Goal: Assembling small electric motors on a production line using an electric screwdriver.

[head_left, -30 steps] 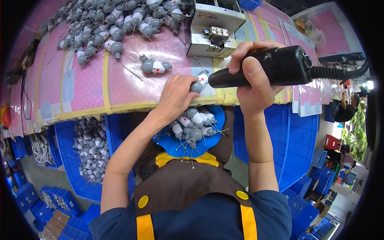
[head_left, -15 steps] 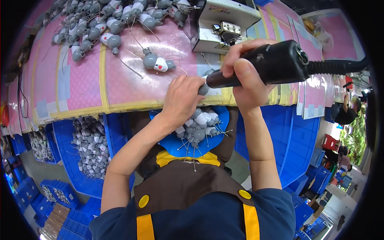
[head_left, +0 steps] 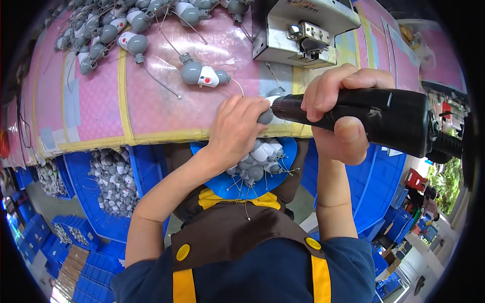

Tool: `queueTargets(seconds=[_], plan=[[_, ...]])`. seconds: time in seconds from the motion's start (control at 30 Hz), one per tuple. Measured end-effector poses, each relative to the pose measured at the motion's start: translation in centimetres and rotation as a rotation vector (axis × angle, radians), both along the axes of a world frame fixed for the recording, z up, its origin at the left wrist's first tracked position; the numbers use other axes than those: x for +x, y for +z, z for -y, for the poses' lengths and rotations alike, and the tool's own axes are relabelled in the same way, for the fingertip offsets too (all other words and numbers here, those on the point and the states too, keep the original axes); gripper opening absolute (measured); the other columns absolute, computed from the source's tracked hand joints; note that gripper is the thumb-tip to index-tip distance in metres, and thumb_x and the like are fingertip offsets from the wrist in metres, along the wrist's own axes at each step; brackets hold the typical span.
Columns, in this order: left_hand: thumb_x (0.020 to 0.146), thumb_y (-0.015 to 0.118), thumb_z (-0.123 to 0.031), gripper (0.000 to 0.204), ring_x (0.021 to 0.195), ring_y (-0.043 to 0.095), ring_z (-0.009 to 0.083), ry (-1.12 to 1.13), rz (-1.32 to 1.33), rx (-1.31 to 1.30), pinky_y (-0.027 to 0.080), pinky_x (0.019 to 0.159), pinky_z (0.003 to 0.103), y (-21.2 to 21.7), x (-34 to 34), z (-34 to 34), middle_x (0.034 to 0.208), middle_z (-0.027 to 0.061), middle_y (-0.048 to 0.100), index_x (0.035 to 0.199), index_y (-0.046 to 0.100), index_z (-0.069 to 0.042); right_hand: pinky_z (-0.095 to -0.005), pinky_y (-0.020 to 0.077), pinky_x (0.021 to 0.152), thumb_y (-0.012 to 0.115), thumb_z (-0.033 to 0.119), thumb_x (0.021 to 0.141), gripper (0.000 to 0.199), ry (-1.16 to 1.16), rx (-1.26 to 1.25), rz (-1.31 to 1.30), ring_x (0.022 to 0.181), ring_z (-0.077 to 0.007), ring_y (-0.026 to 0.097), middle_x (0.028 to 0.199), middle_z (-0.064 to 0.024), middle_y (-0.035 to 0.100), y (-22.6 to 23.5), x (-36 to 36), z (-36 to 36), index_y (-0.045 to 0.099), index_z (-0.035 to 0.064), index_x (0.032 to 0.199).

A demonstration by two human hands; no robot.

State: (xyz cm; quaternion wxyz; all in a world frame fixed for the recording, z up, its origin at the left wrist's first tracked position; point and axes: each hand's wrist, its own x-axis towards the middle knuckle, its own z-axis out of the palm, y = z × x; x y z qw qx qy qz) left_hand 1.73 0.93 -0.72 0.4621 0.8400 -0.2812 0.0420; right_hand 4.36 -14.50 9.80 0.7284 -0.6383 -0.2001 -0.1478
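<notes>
My left hand (head_left: 233,126) is closed at the table's front edge, its fingers pinching a small grey-and-white plastic part (head_left: 265,117). Against that part rests the narrow tip of a black electric screwdriver (head_left: 389,113), whose barrel lies nearly level. My right hand (head_left: 336,113) wraps around the screwdriver's body. Fingers and tip cover much of the held part. Just beyond my left hand lies a similar grey-and-white part (head_left: 206,76) with a red dot and thin wires. More such parts (head_left: 255,169) sit below in a blue round tray (head_left: 214,186) on my lap.
A heap of grey-and-white wired parts (head_left: 106,33) covers the far left of the pink-topped table (head_left: 156,111). A metal control box (head_left: 285,35) stands behind the screwdriver tip. Blue bins (head_left: 108,222) flank my lap; the left one holds many parts. A cable leaves the screwdriver's rear.
The screwdriver's rear and my right hand have moved right and nearer, and the barrel has swung lower at its back end. The tip stays at the held part; the whole view shifts slightly.
</notes>
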Motion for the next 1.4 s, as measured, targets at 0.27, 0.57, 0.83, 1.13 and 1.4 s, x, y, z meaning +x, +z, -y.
queueTargets(seconds=[0.27, 0.57, 0.83, 1.13, 1.4], plan=[[0.066, 0.069, -0.005, 0.042, 0.091, 0.052, 0.0290, 0.014, 0.040, 0.012, 0.041, 0.078, 0.038, 0.3, -0.2, 0.1, 0.101, 0.0095, 0.058, 0.105, 0.054, -0.003, -0.0311, 0.0462, 0.056, 0.065, 0.021, 0.079, 0.038, -0.031, 0.031, 0.076, 0.058, -0.0169, 0.050, 0.076, -0.0127, 0.053, -0.2, -0.6, -0.7, 0.043, 0.0026, 0.104], [0.071, 0.067, -0.006, 0.037, 0.108, 0.049, 0.0325, -0.265, -0.043, 0.045, 0.039, 0.093, 0.038, 5.1, -1.0, -4.0, 0.115, 0.0137, 0.055, 0.107, 0.057, -0.004, -0.0322, 0.0472, 0.054, 0.058, 0.016, 0.076, 0.032, 0.095, 0.141, -0.215, 0.054, -0.0180, 0.052, 0.073, -0.0167, 0.054, 1.4, -2.7, 0.8, 0.046, -0.0002, 0.100], [0.076, 0.062, -0.003, 0.033, 0.109, 0.050, 0.0328, 0.045, 0.206, 0.238, 0.040, 0.093, 0.038, 3.1, 5.1, -7.0, 0.120, 0.0132, 0.053, 0.108, 0.060, -0.006, -0.0277, 0.0456, 0.060, 0.056, 0.010, 0.083, 0.019, -0.211, 0.122, 0.333, 0.061, -0.0174, 0.054, 0.075, -0.0139, 0.060, 5.8, 4.4, 4.3, 0.054, -0.0021, 0.097], [0.073, 0.068, -0.014, 0.032, 0.090, 0.056, 0.0334, -0.008, -0.005, 0.061, 0.046, 0.076, 0.041, 1.8, 2.0, 0.3, 0.101, 0.0117, 0.056, 0.101, 0.055, -0.006, -0.0227, 0.0414, 0.052, 0.067, 0.016, 0.076, 0.018, -0.487, 0.024, 0.001, 0.052, -0.0106, 0.053, 0.064, -0.0048, 0.057, 7.8, 3.4, -0.5, 0.058, 0.0002, 0.076], [0.072, 0.069, -0.012, 0.031, 0.083, 0.058, 0.0330, 0.031, -0.036, 0.049, 0.047, 0.069, 0.041, 1.9, 1.4, 1.5, 0.097, 0.0103, 0.054, 0.099, 0.055, -0.006, -0.0277, 0.0469, 0.057, 0.057, 0.007, 0.080, 0.022, -0.109, 0.102, 0.234, 0.060, -0.0167, 0.054, 0.080, -0.0168, 0.060, 3.5, -0.4, 0.4, 0.053, -0.0032, 0.099]])
